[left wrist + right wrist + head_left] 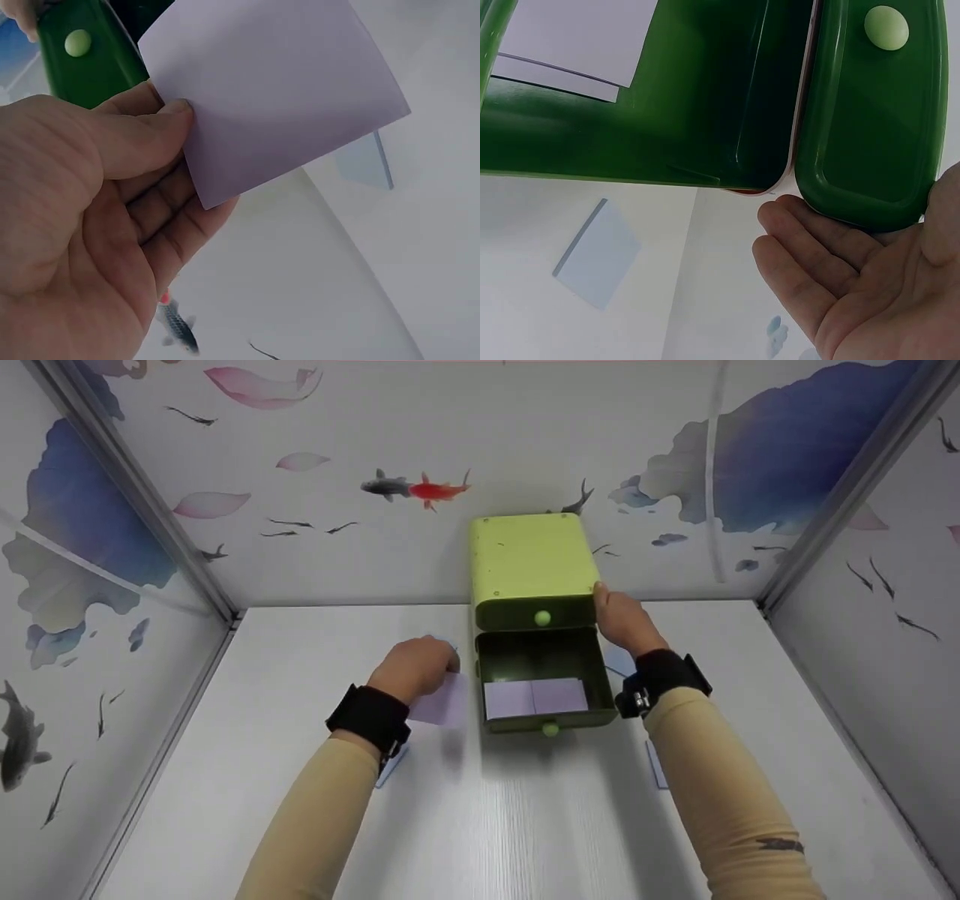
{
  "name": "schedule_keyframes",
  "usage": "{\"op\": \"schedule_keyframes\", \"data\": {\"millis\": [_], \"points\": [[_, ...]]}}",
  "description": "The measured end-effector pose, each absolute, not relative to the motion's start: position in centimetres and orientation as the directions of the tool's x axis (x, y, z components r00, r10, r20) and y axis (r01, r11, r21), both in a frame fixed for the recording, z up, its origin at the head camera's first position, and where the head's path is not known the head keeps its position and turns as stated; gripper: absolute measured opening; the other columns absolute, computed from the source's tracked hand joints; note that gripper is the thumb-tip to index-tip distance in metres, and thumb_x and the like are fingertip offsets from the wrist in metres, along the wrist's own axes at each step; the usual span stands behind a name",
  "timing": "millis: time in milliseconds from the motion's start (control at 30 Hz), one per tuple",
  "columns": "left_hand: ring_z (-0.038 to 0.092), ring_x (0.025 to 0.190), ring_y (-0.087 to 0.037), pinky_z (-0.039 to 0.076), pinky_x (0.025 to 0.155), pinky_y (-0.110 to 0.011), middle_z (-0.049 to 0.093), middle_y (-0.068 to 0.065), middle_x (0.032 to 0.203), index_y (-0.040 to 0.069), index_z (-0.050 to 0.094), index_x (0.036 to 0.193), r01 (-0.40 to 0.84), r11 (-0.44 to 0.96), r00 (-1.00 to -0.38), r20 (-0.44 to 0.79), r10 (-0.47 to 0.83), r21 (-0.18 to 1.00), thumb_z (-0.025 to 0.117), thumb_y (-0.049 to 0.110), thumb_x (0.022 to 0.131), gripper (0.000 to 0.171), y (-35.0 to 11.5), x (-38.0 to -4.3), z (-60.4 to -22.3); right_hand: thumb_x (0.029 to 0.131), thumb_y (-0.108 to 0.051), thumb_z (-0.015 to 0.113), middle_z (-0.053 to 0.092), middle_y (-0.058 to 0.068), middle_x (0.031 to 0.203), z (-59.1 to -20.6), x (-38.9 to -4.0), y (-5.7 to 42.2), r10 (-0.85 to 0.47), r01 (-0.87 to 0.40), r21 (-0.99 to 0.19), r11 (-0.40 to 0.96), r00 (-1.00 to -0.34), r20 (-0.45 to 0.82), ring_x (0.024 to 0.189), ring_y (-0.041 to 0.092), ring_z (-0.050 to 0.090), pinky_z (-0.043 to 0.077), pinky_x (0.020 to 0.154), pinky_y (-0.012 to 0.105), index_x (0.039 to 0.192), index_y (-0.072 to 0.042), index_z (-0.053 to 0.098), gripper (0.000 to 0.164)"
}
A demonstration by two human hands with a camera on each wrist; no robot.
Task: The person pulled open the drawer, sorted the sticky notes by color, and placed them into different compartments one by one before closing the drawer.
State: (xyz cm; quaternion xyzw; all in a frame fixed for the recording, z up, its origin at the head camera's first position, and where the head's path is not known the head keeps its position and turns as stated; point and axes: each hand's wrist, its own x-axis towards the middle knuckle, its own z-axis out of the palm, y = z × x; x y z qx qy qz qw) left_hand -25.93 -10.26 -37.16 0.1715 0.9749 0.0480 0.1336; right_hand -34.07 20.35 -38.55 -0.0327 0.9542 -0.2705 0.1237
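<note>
Purple paper sheet, 1 item, straight-edged: held near the centre of the frame, just left of the lower drawer and raised over the desk. It is grasped by the left hand; an edge is pinched between the thumb and the bent fingers, most of the face being left uncovered, presumably so that creasing is avoided.

Green cabinet, 1 item: stood right of centre, near the back wall, which is decorated with painted fish and petals. Upper drawer: shut, fitted with a round pale knob. Lower drawer: pulled out toward the bottom of the frame, by which its interior is exposed and can be reached from above.

Purple squares, 2 items: laid side by side at the front end of the lower drawer, an arrangement by which overlap seems to be limited. Their thickness cannot be told.

Right hand: placed against the cabinet's right side, level with the upper drawer. The fingers are extended and clenched round nothing; the touch is judged to be for steadying.

Pale blue pieces, at least 3: set at lower left, right and lower right of the cabinet, partly hidden by the arms; material undetermined.
</note>
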Motion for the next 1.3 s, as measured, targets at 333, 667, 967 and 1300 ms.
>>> {"op": "schedule_keyframes", "data": {"millis": [333,667,967,1300], "points": [[0.059,0.094,-0.021,0.052,0.086,-0.037,0.071,-0.005,0.108,0.016,0.075,0.109,0.383,0.903,-0.885,-0.203,0.420,0.196,0.048,-0.006,0.093,0.038,-7.5,-26.7,-35.6,0.105,-0.041,-0.001,0.036,0.032,0.149,-38.6,-34.1,20.4,-0.136,-0.017,-0.529,0.849,-0.973,-0.188,0.138,0.046,0.035,0.027,0.117,0.053,0.141,0.014,0.039,0.076],[0.063,0.100,-0.022,0.053,0.087,-0.038,0.071,-0.006,0.111,0.017,0.074,0.111,0.405,0.898,-0.886,-0.167,0.432,0.174,0.051,-0.001,0.096,0.033,-4.0,-27.4,-36.0,0.105,-0.041,-0.001,0.038,0.032,0.148,-38.7,-34.1,20.3,-0.122,-0.008,-0.526,0.851,-0.976,-0.182,0.137,0.046,0.036,0.028,0.116,0.053,0.137,0.012,0.043,0.077],[0.063,0.108,-0.025,0.053,0.090,-0.039,0.070,-0.006,0.115,0.018,0.071,0.118,0.418,0.892,-0.884,-0.147,0.443,0.174,0.052,0.000,0.097,0.035,-1.3,-27.9,-37.5,0.105,-0.041,0.001,0.038,0.030,0.149,-38.8,-34.0,20.3,-0.113,-0.002,-0.532,0.847,-0.978,-0.175,0.138,0.045,0.037,0.029,0.116,0.052,0.138,0.012,0.043,0.075],[0.066,0.107,-0.023,0.056,0.087,-0.038,0.070,-0.004,0.118,0.018,0.071,0.119,0.395,0.904,-0.901,-0.123,0.416,0.167,0.053,0.002,0.098,0.032,-0.6,-28.2,-39.7,0.106,-0.040,0.002,0.036,0.030,0.150,-38.7,-33.9,20.3,-0.120,-0.001,-0.540,0.841,-0.975,-0.185,0.138,0.045,0.036,0.028,0.116,0.052,0.141,0.012,0.039,0.073]]}}
